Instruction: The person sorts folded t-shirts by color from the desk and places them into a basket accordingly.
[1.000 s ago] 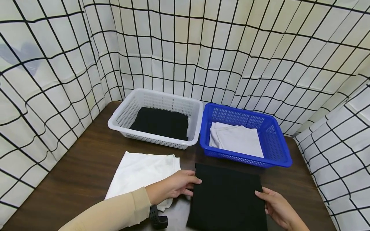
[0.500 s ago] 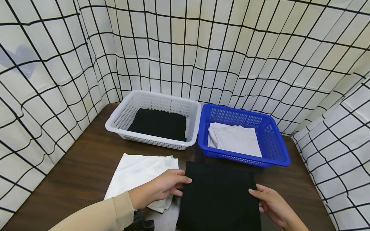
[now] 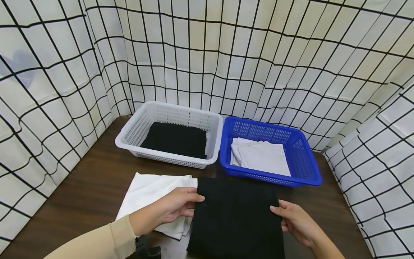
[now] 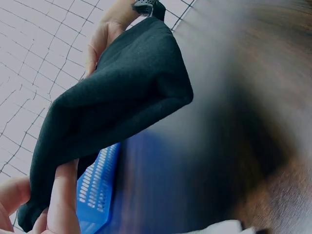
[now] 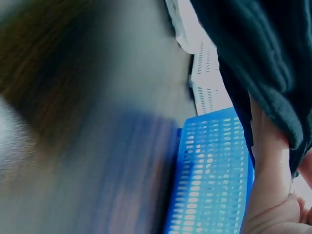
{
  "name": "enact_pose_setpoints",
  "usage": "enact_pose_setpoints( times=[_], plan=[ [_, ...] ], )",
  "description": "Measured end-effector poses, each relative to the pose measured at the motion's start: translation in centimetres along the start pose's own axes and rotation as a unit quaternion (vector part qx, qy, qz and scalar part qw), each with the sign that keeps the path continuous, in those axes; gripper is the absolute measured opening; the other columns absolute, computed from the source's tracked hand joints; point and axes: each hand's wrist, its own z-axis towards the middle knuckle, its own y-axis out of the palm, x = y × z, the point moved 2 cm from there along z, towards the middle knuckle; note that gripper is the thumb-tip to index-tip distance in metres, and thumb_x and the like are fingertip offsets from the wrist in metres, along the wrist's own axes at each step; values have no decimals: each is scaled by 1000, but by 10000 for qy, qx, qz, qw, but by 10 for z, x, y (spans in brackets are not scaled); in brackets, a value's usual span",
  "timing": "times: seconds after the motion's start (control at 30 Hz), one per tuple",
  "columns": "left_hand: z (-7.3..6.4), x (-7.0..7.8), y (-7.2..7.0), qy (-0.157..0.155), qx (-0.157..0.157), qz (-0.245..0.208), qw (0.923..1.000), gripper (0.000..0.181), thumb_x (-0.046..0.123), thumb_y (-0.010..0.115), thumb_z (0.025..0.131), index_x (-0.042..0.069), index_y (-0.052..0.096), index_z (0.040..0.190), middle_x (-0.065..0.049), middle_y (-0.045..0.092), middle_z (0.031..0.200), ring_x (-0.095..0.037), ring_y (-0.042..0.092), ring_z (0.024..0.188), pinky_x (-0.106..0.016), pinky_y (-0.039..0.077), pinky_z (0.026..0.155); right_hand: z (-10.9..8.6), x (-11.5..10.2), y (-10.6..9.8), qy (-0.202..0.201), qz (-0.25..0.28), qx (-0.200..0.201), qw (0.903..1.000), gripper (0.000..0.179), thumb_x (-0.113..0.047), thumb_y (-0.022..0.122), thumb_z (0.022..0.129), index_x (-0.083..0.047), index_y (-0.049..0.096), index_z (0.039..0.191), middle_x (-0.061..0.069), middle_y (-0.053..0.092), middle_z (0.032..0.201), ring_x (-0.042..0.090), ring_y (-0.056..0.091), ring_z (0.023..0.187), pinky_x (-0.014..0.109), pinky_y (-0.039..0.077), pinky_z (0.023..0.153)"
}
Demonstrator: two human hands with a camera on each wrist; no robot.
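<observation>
Between my two hands is a folded black cloth, held up off the table in the wrist views. My left hand pinches its left edge, thumb on top and fingers beneath. At the opposite edge my right hand grips it the same way. The left wrist view shows the black cloth in loose folded layers with the left fingers under it. In the right wrist view the right hand has its fingers tucked under the cloth's edge. A folded white cloth lies on the table, partly behind my left forearm.
A white basket at the back left contains folded black cloth. Beside it on the right, a blue basket contains folded white cloth. Grid-patterned curtains enclose the dark wooden table at the back and sides.
Both hands have shifted left in the head view with the black cloth, which has come slightly up and now overlaps the white cloth's right edge. The baskets stay put.
</observation>
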Motion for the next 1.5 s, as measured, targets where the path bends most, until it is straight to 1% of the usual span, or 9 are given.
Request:
enact_pose_setpoints(
  times=[0.13,0.33,0.53,0.7,0.8,0.93,1.17,1.3,1.5],
  plan=[
    [-4,8,-5,79,30,-4,10000,40,14,63,94,-8,58,128,-2,74,100,-16,73,93,-41,61,85,6,-8,6,-77,-44,16,10000,18,-18,45,106,-19,59,118,-6,75,106,8,73,91,28,61,81],
    [-7,22,-12,178,15,53,9998,39,13,62,94,-8,58,127,-1,75,98,-14,73,91,-39,61,84,12,-18,10,-167,-37,52,9998,21,-19,47,106,-20,61,122,-4,76,109,11,74,93,31,61,83],
    [-2,35,-14,297,283,38,9992,43,14,62,95,-7,56,132,2,75,95,-11,73,87,-34,62,83,19,-24,12,-161,39,248,9996,20,-20,48,106,-21,61,120,-7,75,107,6,72,86,25,60,77],
    [3,47,-21,353,559,-34,9978,37,12,61,95,-8,58,126,3,75,90,-8,74,82,-28,62,78,32,-32,16,-300,43,349,9989,18,-21,49,105,-21,61,119,-9,74,105,2,69,79,17,56,67],
    [6,54,-27,393,595,-66,9974,33,11,60,96,-6,60,123,4,75,89,-8,74,81,-26,61,77,39,-39,17,-449,74,225,9987,20,-19,47,106,-22,61,120,-8,75,107,4,72,84,21,59,73],
    [9,62,-31,483,543,-77,9973,29,12,59,96,-5,60,121,4,75,88,-8,74,81,-25,61,77,45,-49,17,-502,74,130,9986,22,-17,45,107,-22,61,121,-7,75,107,7,74,90,27,61,81],
    [13,67,-40,487,870,-99,9950,22,12,60,96,-1,63,114,5,75,84,-7,73,78,-24,61,75,57,-59,19,-448,61,252,9987,20,-19,47,106,-19,60,121,-6,75,105,6,73,86,23,60,78],
    [10,73,-48,428,959,32,9945,16,12,61,95,2,64,108,6,75,83,-7,73,77,-24,61,74,68,-65,23,-396,41,294,9988,19,-17,47,106,-17,59,121,-5,76,103,8,73,84,24,61,78],
    [9,90,-68,396,1041,212,9936,14,11,62,95,3,63,107,6,75,82,-9,74,75,-26,62,73,89,-77,31,-347,88,310,9989,17,-16,46,106,-14,58,117,-6,74,97,7,72,79,22,60,74]
  ],
)
